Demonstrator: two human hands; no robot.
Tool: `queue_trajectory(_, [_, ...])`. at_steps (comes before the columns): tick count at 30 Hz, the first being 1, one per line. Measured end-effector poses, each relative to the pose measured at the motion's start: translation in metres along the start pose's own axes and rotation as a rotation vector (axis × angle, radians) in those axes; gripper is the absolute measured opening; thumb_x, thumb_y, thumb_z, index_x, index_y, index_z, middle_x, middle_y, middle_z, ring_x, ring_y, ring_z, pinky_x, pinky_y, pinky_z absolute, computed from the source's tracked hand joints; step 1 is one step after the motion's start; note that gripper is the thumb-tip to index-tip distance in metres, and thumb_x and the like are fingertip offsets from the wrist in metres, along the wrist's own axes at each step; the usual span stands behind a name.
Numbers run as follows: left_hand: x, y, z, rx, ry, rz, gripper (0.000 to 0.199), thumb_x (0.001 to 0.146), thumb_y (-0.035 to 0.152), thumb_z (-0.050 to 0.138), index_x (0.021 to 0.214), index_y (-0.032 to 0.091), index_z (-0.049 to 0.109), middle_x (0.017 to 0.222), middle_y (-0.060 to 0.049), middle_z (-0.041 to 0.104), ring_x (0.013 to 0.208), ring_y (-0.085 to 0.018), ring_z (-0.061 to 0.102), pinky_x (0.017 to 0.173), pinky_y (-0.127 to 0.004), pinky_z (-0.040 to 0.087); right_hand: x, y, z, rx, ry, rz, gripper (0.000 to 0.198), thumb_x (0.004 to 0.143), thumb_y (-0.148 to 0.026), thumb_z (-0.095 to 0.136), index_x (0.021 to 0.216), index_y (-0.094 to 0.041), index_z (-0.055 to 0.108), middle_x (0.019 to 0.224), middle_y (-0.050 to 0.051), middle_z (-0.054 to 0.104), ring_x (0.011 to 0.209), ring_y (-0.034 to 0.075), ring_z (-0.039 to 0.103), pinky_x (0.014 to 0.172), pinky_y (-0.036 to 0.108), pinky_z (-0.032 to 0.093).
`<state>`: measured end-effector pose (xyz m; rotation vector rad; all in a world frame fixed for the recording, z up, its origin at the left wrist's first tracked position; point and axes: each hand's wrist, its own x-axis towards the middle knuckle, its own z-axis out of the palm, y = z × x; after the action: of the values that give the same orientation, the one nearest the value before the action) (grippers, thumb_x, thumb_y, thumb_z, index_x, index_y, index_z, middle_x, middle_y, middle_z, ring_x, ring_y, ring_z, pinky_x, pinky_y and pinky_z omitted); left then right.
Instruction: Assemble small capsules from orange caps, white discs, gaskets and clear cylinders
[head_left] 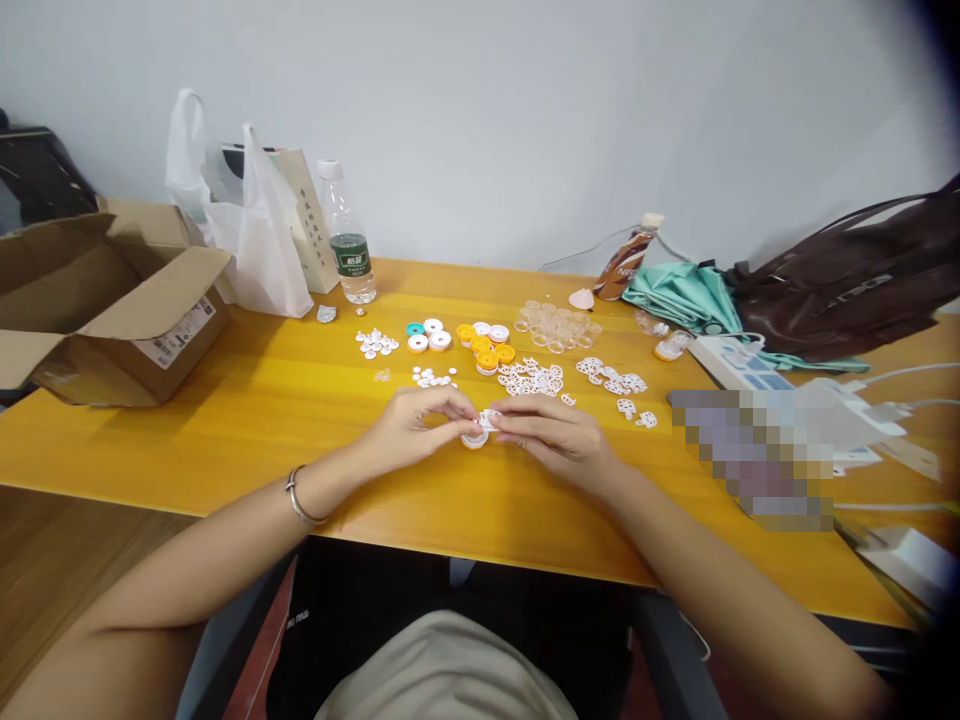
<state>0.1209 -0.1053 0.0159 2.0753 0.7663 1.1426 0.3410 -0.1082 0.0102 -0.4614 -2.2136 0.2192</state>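
Observation:
My left hand (pixel 414 425) and my right hand (pixel 559 437) meet near the middle of the table. Below the fingertips sits a round white case with an orange base (pixel 474 441). My right fingers are closed on a small white cut-out piece (pixel 490 418), held over the case. The left thumb and index finger are pinched at its other side; what they grip is too small to make out. Just beyond lie white cut-out pieces (pixel 531 379), small white discs (pixel 432 378), yellow and white round cases (pixel 487 347), and clear rings (pixel 556 325).
An open cardboard box (pixel 112 310) and a white plastic bag (pixel 262 250) stand at left, beside a water bottle (pixel 352 245). At right are a brown drink bottle (pixel 627 262), green cloth (pixel 686 295), dark bag (pixel 855 280), power strip (pixel 731 365) and a blurred-out flat object (pixel 750 455).

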Motion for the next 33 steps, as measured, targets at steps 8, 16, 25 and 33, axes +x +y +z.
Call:
queue_trajectory(8, [0.0,0.008,0.001,-0.204,-0.033,-0.12,0.01,0.075,0.02,0.066,0.077,0.011,0.061,0.07,-0.005,0.069,0.066,-0.012,0.067,0.066,-0.021,0.055,-0.003,-0.005,0.003,-0.156,0.013,-0.117,0.037,0.082,-0.006,0.053,0.116,-0.022,0.055,0.103,0.01,0.065,0.096,0.017,0.062,0.079,0.031,0.053])
queue_trajectory(16, [0.001,0.008,0.002,-0.32,-0.071,-0.168,0.013,0.078,0.022,0.064,0.078,0.01,0.059,0.07,-0.006,0.07,0.067,-0.013,0.068,0.065,-0.022,0.056,-0.008,-0.007,0.001,-0.267,-0.037,-0.181,0.045,0.083,-0.006,0.052,0.126,-0.019,0.049,0.108,0.012,0.064,0.102,0.018,0.06,0.081,0.03,0.052])
queue_trajectory(25, [0.001,0.003,0.001,-0.056,-0.057,0.005,0.014,0.078,0.026,0.064,0.083,0.013,0.062,0.075,-0.005,0.069,0.068,-0.011,0.066,0.067,-0.021,0.054,0.003,-0.013,0.012,0.121,0.049,0.373,0.025,0.087,-0.019,0.05,0.107,-0.025,0.064,0.096,0.004,0.069,0.085,0.015,0.064,0.078,0.03,0.052])
queue_trajectory(33, [-0.001,-0.004,0.0,0.173,0.01,0.101,0.013,0.08,0.027,0.062,0.082,0.015,0.065,0.073,-0.003,0.068,0.064,-0.009,0.061,0.062,-0.018,0.051,0.005,0.006,-0.01,0.344,0.258,0.735,0.025,0.085,-0.037,0.051,0.102,-0.021,0.061,0.077,0.002,0.067,0.068,0.013,0.062,0.068,0.029,0.051])
